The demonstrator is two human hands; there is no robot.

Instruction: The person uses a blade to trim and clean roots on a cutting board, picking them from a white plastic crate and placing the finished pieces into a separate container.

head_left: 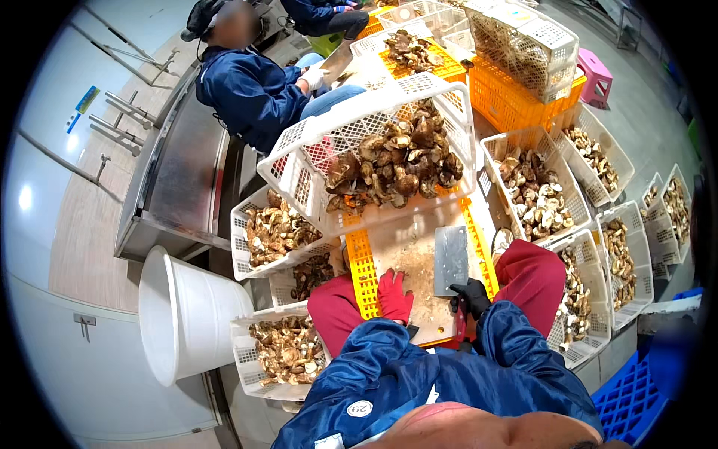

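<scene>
While the right hand [471, 298] is closed around the near end of the cleaver [450, 258], I see on my remote feed that the blade's long axis runs almost straight away from the body, along the right side of the board [396, 243]. Its broad face is turned up to my camera; whether it rests on the board or hangs just above, I cannot tell. The left hand [393, 296] lies left of the blade, apart from it, fingers extended on the board and grasping nothing that I can see. The mushrooms [404, 161] lie ahead of both hands, heaped in a tilted crate [303, 187] whose mouth faces the body. I judge the left hand better lined up with the heap, the right standing off to one side.
</scene>
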